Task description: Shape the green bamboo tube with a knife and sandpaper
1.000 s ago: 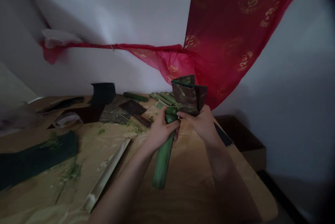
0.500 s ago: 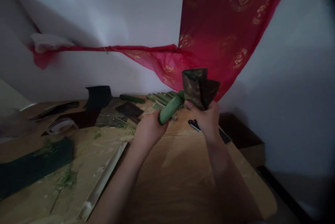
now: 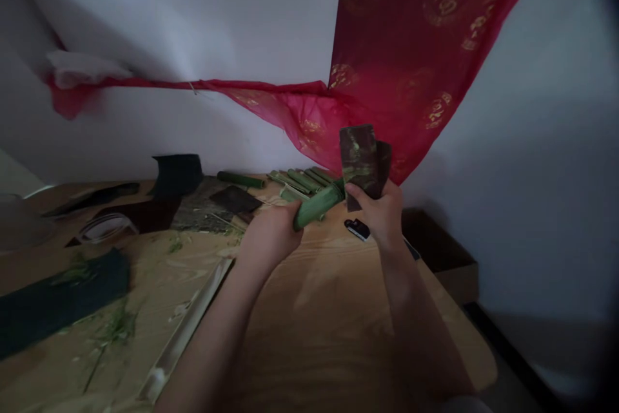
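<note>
Gripping smooth green bamboo tube [image 3: 319, 204] and folded, mottled dark sheet [image 3: 358, 152].

A home craft bench; wooden table [image 3: 314, 336] strewn with bamboo pieces [image 3: 300, 180], shavings [image 3: 116, 326], red cloth [image 3: 411, 58] hung behind.

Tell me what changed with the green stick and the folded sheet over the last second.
The left hand swung the green stick up from hanging down to almost level, its tip at the folded sheet. The right hand keeps its grip on the sheet; the table clutter stayed put.
</note>
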Motion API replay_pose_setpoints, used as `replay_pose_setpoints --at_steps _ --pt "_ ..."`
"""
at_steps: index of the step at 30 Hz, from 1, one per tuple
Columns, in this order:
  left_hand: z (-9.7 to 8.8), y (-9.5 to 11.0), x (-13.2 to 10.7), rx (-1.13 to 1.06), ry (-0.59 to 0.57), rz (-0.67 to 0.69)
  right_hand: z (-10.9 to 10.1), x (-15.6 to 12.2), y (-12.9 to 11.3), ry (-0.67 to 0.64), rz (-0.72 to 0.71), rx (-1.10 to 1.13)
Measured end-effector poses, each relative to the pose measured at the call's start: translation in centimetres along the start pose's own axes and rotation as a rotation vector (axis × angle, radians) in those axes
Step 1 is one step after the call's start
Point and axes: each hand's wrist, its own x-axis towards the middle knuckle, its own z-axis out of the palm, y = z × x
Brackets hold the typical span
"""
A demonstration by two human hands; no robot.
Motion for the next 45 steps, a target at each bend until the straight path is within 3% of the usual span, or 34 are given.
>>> replay_pose_setpoints --at_steps 6,11,14,19,21,23,28,34,38,40,44,45 --pt "-0.5 -2.2 -0.1 0.073 -0.074 0.142 0.7 -0.3 0.8 -0.29 0.129 0.151" --pt "-0.7 -3.9 0.0 -0.087 -0.106 0.167 0.1 -0.3 0.7 -0.473 0.158 0.278" --pt "-0.7 -4.0 0.0 -0.136 -0.113 0.15 0.3 -0.4 0.7 -0.445 0.111 0.279" --pt "-0.5 -2.5 -0.2 -0.025 -0.096 0.128 2.3 -0.9 1.2 -0.171 0.098 0.222" --pt "-0.3 -2.2 -0.2 -0.023 -0.092 0.139 2.6 -1.0 1.5 -0.124 0.108 0.22" --pt "-0.3 -2.5 -0.1 -0.042 -0.095 0.141 2.2 -0.8 1.7 -0.2 0.105 0.239" --pt "-0.5 -4.1 0.2 -0.166 -0.14 0.181 0.2 0.1 1.9 -0.538 0.121 0.322" --pt "-0.8 -4.0 0.0 -0.223 -0.142 0.064 1.5 -0.3 1.8 -0.366 0.072 0.293" --pt "-0.6 -3.1 -0.2 -0.108 -0.145 0.102 3.0 -0.9 1.8 -0.197 0.075 0.199" --pt "-0.6 -3.0 -0.2 -0.097 -0.14 0.114 2.9 -0.8 1.9 -0.222 0.096 0.197" --pt "-0.6 -3.9 -0.1 -0.174 -0.176 0.151 1.4 -0.2 2.0 -0.469 0.108 0.265" --pt "-0.6 -4.3 0.0 -0.217 -0.191 0.164 1.1 -0.1 1.9 -0.478 0.103 0.283"
